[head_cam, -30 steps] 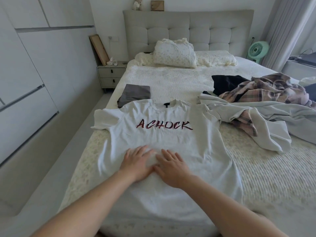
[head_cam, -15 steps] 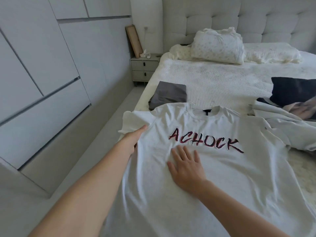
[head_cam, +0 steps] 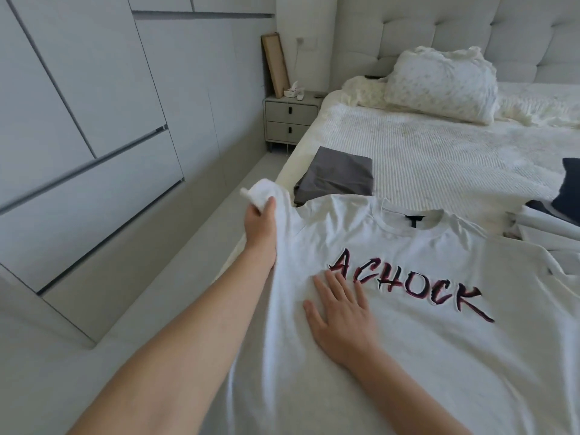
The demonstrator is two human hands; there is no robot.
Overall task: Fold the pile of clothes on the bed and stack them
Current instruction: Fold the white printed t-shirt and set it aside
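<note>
— Lying face up on the bed [head_cam: 439, 158], the white T-shirt [head_cam: 439, 356] runs lengthwise, collar toward the headboard [head_cam: 439, 32].
— I see my left hand [head_cam: 260, 227] gripping its bunched sleeve [head_cam: 260, 193]; right hand [head_cam: 340, 312] flat, fingers spread, below the lettering.

Both of your arms are bare. Each forearm shows uncovered from the bottom of the view right up to the wrist, smooth in outline and narrowing toward the hand. Your left hand [head_cam: 260, 227], at the sleeve end of the white T-shirt [head_cam: 439, 356], is bare too. So is your right hand [head_cam: 342, 321], on the T-shirt's chest just beside the first letters of its print. Your upper arms and the clothes you are wearing lie outside the view.
</note>
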